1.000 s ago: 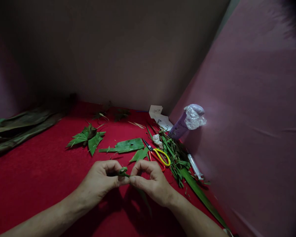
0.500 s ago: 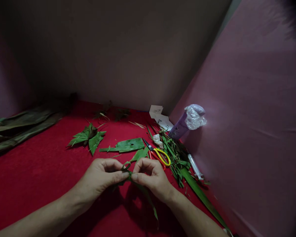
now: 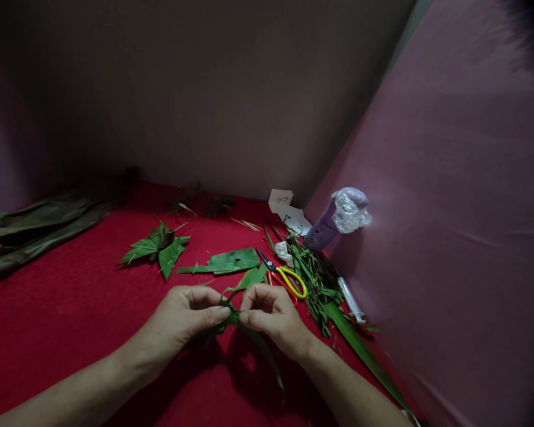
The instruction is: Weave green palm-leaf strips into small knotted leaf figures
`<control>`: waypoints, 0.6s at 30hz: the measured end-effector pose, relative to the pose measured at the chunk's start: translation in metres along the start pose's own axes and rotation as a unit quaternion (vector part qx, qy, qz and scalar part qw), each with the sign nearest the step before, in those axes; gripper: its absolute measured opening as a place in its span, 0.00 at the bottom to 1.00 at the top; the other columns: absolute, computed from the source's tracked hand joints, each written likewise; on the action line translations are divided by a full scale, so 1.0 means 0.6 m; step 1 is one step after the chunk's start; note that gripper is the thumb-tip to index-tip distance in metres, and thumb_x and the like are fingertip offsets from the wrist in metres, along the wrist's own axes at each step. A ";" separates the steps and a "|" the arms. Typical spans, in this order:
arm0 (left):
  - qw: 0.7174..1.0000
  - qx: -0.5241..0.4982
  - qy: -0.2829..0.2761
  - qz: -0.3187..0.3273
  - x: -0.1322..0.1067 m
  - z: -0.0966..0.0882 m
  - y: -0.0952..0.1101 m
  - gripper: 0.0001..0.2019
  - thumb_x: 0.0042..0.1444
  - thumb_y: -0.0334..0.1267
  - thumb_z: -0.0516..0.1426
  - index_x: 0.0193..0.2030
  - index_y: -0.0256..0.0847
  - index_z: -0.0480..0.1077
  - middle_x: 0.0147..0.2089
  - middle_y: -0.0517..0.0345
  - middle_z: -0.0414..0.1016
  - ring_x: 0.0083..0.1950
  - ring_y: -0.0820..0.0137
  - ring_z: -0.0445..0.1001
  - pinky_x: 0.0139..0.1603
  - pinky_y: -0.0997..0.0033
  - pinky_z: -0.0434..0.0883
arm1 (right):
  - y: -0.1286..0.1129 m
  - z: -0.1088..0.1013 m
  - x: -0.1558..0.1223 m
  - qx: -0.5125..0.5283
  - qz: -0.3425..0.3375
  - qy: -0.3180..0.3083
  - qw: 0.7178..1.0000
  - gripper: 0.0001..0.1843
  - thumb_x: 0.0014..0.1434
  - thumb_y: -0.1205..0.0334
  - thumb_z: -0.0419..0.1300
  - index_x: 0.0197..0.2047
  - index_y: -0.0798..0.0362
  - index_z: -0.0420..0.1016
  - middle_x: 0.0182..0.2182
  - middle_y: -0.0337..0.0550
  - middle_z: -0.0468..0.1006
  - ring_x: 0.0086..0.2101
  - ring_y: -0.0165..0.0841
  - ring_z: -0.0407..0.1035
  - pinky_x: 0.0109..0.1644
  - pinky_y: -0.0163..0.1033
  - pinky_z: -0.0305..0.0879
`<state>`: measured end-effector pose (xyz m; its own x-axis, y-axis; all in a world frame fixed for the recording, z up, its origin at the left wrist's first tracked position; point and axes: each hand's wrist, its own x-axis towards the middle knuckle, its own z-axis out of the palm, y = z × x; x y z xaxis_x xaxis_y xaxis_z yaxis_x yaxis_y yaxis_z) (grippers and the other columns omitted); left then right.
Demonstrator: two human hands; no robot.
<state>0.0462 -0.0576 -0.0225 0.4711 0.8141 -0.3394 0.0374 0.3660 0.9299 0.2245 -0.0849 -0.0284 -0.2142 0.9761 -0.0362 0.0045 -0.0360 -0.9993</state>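
Note:
My left hand (image 3: 184,320) and my right hand (image 3: 273,317) meet over the red cloth (image 3: 71,314), both pinched on a narrow green leaf strip (image 3: 253,341). The strip is bent into a small loop between my fingertips and its free tail hangs down toward me. Just beyond my right hand lie scissors (image 3: 285,279) with yellow and red handles. A folded leaf star (image 3: 158,248) rests farther back on the left, and a flat cut leaf piece (image 3: 229,261) lies between it and the scissors.
A heap of green leaf trimmings (image 3: 318,279) and a long leaf blade (image 3: 365,353) lie along the right wall. A purple tube wrapped in plastic (image 3: 338,219), white paper slips (image 3: 285,204) and a clear syringe-like tube (image 3: 349,299) sit nearby. Long dark leaves (image 3: 31,231) lie at the far left.
The tight little fold between my fingers has opened into a loop, and a long tail of the strip now hangs below my hands. My hands have shifted slightly away from me.

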 end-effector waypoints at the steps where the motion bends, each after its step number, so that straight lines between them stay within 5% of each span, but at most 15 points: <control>1: 1.000 -0.002 -0.003 0.001 0.000 0.000 -0.001 0.13 0.42 0.44 0.64 0.28 0.36 0.71 0.18 0.67 0.65 0.17 0.80 0.59 0.18 0.79 0.54 | 0.000 0.000 0.000 -0.001 0.001 0.001 1.000 0.04 0.44 0.68 0.60 0.23 0.56 0.66 0.18 0.31 0.63 0.20 0.22 0.52 0.22 0.29 0.49; 6: 1.000 -0.004 -0.022 0.002 0.001 0.002 -0.002 0.12 0.41 0.41 0.65 0.29 0.37 0.71 0.17 0.67 0.67 0.16 0.79 0.61 0.18 0.79 0.57 | 0.001 0.000 0.000 0.006 0.001 0.006 1.000 0.05 0.44 0.67 0.60 0.23 0.56 0.66 0.17 0.31 0.62 0.20 0.22 0.52 0.23 0.29 0.48; 13: 0.997 -0.038 0.061 -0.002 0.003 0.007 0.003 0.14 0.35 0.36 0.68 0.30 0.37 0.72 0.20 0.67 0.72 0.20 0.79 0.65 0.22 0.80 0.61 | 0.000 0.000 0.000 0.009 0.015 0.001 1.000 0.05 0.44 0.66 0.60 0.22 0.56 0.66 0.17 0.32 0.63 0.19 0.22 0.52 0.22 0.29 0.48; 18: 0.998 -0.017 0.059 -0.014 -0.001 0.005 0.009 0.14 0.36 0.37 0.67 0.31 0.37 0.71 0.18 0.67 0.71 0.18 0.80 0.64 0.19 0.81 0.59 | 0.004 0.000 0.002 0.012 0.019 0.009 1.000 0.05 0.44 0.67 0.61 0.22 0.56 0.67 0.17 0.32 0.64 0.19 0.22 0.53 0.22 0.29 0.49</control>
<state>0.0487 -0.0576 -0.0168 0.3633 0.8503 -0.3807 0.0171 0.4024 0.9153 0.2244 -0.0840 -0.0307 -0.1967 0.9777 -0.0735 -0.0105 -0.0770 -0.9970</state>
